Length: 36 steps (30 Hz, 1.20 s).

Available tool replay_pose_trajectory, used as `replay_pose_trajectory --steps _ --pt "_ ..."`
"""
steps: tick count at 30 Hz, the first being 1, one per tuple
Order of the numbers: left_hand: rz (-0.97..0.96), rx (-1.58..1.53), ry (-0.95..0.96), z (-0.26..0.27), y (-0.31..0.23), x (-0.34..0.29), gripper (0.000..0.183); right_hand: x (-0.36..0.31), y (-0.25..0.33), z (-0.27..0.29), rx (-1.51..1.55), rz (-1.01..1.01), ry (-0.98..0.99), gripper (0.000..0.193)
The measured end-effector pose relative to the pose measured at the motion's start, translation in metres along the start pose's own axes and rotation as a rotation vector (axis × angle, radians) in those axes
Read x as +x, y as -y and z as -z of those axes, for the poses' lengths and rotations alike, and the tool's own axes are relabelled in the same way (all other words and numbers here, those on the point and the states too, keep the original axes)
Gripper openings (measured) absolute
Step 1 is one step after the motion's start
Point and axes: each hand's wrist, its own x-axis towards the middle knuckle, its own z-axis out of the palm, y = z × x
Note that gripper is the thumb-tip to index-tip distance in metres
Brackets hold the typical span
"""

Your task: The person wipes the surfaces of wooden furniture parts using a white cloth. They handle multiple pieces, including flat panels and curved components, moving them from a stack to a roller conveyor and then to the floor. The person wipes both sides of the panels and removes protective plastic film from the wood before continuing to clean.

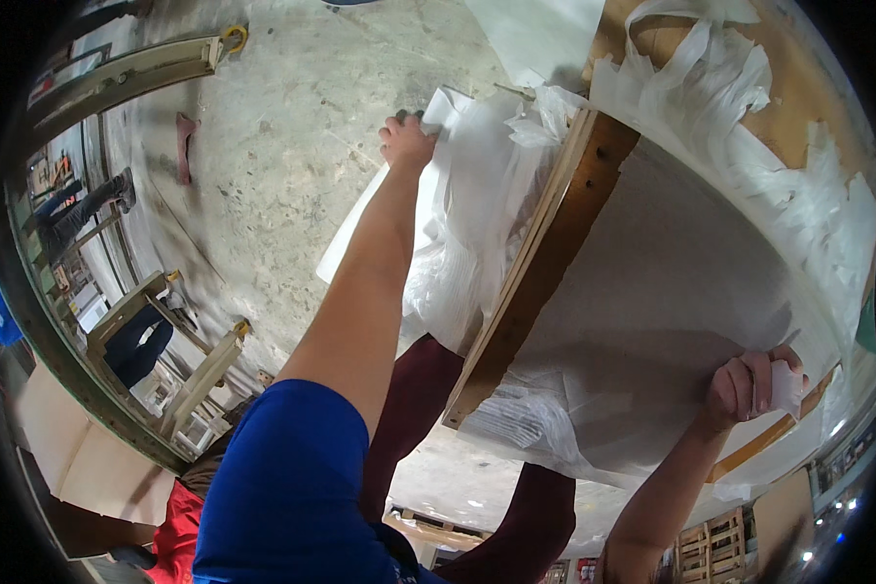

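A large flat panel with a brown wooden edge (540, 268) lies in front of me, its face covered by a translucent white foam sheet (672, 263). Over its left side hangs loose, crumpled white wrapping (457, 219). My left hand (406, 139), arm stretched out, has its fingers curled at the upper left border of that wrapping and appears to grip it; the fingertips are partly hidden. On the panel's right side my right hand (752, 385) is closed around a small white bunched piece of wrapping (786, 387).
Torn white foam (720, 88) and brown cardboard (784, 117) lie beyond the panel. A pinkish strip (185, 148) rests on the concrete floor (292, 127). Metal frames with yellow-rimmed ends (146, 73) stand at left. A person in red (177, 535) is at lower left; wooden pallets (711, 550) are at lower right.
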Motion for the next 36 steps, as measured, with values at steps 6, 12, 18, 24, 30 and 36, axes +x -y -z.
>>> replay_pose_trajectory --steps 6,12,18,24,30,36 --pt "-0.365 -0.249 -0.045 0.001 -0.05 0.003 0.044 -0.008 0.003 0.005 -0.032 0.036 -0.021 0.037" --pt "-0.712 0.066 -0.039 0.027 -0.14 0.002 0.052 -0.007 -0.001 0.003 -0.058 0.029 -0.032 0.042" --pt "-0.846 0.351 -0.119 0.005 -0.181 0.038 0.032 -0.008 0.003 -0.001 -0.089 -0.005 -0.043 0.048" --pt "-0.9 0.085 -0.107 0.019 -0.192 0.05 0.033 -0.002 0.0 0.002 0.005 -0.021 0.057 0.047" --pt "-0.61 -0.443 -0.07 0.043 -0.207 0.015 0.04 -0.002 0.003 0.002 -0.009 -0.053 0.027 0.05" --pt "-0.276 0.174 0.197 0.064 -0.077 0.019 0.052 0.007 0.003 0.007 0.02 -0.101 0.159 0.056"
